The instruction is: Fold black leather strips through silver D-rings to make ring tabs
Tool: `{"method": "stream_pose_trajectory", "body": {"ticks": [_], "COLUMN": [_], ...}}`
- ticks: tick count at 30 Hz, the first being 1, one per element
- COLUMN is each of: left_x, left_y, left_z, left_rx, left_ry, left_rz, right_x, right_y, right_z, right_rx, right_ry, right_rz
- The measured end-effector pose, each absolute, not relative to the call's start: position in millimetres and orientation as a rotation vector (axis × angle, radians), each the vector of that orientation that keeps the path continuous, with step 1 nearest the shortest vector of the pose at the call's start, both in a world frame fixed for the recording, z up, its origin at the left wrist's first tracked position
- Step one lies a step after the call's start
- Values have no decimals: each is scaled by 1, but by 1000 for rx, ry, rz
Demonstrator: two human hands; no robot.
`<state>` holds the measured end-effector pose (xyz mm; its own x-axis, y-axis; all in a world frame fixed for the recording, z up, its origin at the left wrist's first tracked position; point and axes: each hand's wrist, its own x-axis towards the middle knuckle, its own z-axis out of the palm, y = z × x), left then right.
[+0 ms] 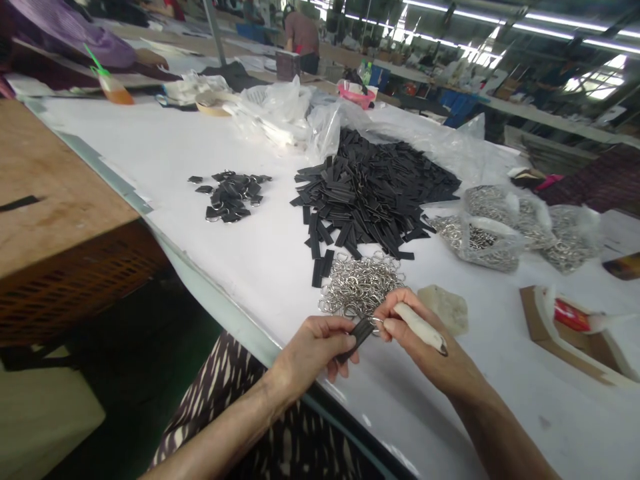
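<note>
A short black strip (360, 331) is pinched between the thumb and fingers of my left hand (305, 347), near the table's front edge. My right hand (430, 343) grips a silver metal ring (376, 321) at the strip's far end; whether the strip passes through it I cannot tell. A whitish, stick-like tool (417, 327) with a dark end lies across the same hand, between thumb and fingers. Just beyond both hands is a heap of metal rings (363, 283). Behind that spreads a large pile of black strips (380, 187).
Black pieces with rings (231, 197) form a small pile at left. Bags of metal rings (487, 243), a translucent block (444, 309) and an open cardboard box (575, 340) stand at right. Crumpled plastic (285, 113) and a drink cup (115, 88) are farther back.
</note>
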<state>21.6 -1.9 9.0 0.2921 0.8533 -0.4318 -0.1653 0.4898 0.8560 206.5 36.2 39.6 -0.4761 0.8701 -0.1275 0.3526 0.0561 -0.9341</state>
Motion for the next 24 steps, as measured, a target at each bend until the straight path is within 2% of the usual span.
{"method": "stream_pose_trajectory", "body": {"ticks": [5, 13, 24], "left_x": [25, 36, 33], "left_y": [-3, -9, -13], "left_z": [2, 9, 1], "left_rx": [684, 750, 1390], "left_ry": [1009, 1152, 1476], "left_rz": [780, 921, 973], "right_x": [202, 190, 184], "right_y": [35, 29, 22], "right_z": [30, 36, 31], "right_rx": [-1167, -1308, -1401], "right_ry": [-1654, -1658, -1633], "right_rz": [1461, 1316, 1227]}}
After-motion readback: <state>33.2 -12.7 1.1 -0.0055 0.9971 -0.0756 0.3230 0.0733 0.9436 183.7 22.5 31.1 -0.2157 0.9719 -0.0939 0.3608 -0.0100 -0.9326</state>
